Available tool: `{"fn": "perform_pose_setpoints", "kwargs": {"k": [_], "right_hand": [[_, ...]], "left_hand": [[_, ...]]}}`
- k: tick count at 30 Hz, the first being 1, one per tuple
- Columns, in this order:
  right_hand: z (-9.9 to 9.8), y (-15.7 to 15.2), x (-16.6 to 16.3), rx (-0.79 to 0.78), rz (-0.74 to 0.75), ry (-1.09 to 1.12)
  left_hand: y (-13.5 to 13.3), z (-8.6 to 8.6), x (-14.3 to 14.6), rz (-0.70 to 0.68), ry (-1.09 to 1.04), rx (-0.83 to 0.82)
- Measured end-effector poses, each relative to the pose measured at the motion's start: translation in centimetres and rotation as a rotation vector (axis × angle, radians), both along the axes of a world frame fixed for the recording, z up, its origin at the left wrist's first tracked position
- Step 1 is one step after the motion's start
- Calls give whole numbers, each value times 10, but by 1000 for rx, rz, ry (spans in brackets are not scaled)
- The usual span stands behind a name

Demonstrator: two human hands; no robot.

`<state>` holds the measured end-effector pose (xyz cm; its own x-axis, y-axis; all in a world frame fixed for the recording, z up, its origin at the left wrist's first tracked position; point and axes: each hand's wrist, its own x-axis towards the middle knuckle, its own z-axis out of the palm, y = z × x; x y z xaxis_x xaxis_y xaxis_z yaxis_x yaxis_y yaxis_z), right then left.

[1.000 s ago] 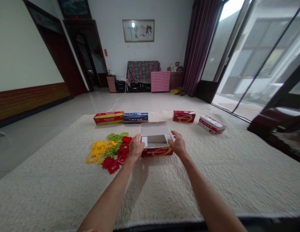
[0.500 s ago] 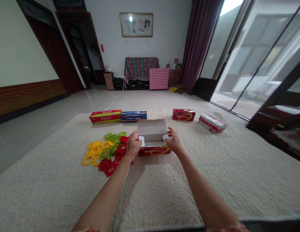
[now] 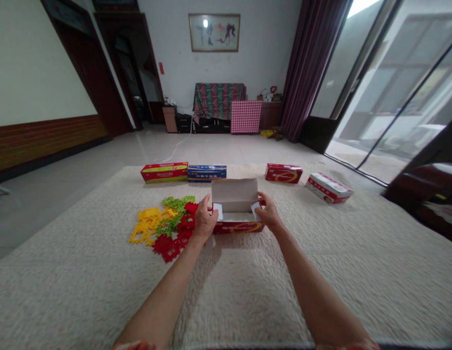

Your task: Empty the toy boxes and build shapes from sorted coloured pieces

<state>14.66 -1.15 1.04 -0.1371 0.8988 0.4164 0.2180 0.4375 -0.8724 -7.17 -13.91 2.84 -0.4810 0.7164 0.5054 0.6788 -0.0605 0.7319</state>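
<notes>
A red cardboard box (image 3: 240, 227) stands on the pale quilted cover in front of me, its lid raised at the back and the grey-white inside showing. At its left end, my left hand (image 3: 206, 217) grips the side, thumb on the white end flap. My right hand (image 3: 269, 212) holds the opposite end in the same way, thumb at the other flap. Left of the box lies a loose spread of flat plastic pieces with notched edges: yellow ones (image 3: 147, 224), green ones (image 3: 171, 224) and red ones (image 3: 167, 247). My left hand is close to the red ones.
Farther back stand a red-and-green box (image 3: 165, 173), a blue box (image 3: 207, 173), another red box (image 3: 283, 173) and a white-and-red box (image 3: 330, 187). The quilted cover (image 3: 248, 287) ends at a tiled floor (image 3: 226, 148). A dark seat-like shape is at the far right.
The view has shifted slightly, so everything sits a little farther right in the picture. Both hands keep their hold on the box ends; the lid stays raised.
</notes>
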Motion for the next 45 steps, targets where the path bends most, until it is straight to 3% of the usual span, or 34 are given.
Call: {"fn": "perform_pose_setpoints", "kwargs": {"k": [12,21,30,35,39,45], "right_hand": [[1,-9,1,22,15,81],[14,-46,11,30,211,114],[11,-50,3,-17,103,191],[6,-52,2,-31,88,214],[3,-54,2,27,73,191],[-7,-53,0,167,33,156]], "left_hand": [[0,-13,3,-11,-79,180],[1,-16,4,27,12,242],[-16,-10,7,3,20,260],[-33,-6,10,-67,157,356],[-35,-8,10,-143,231,385],[-24,-17,10,-85,239,385]]}}
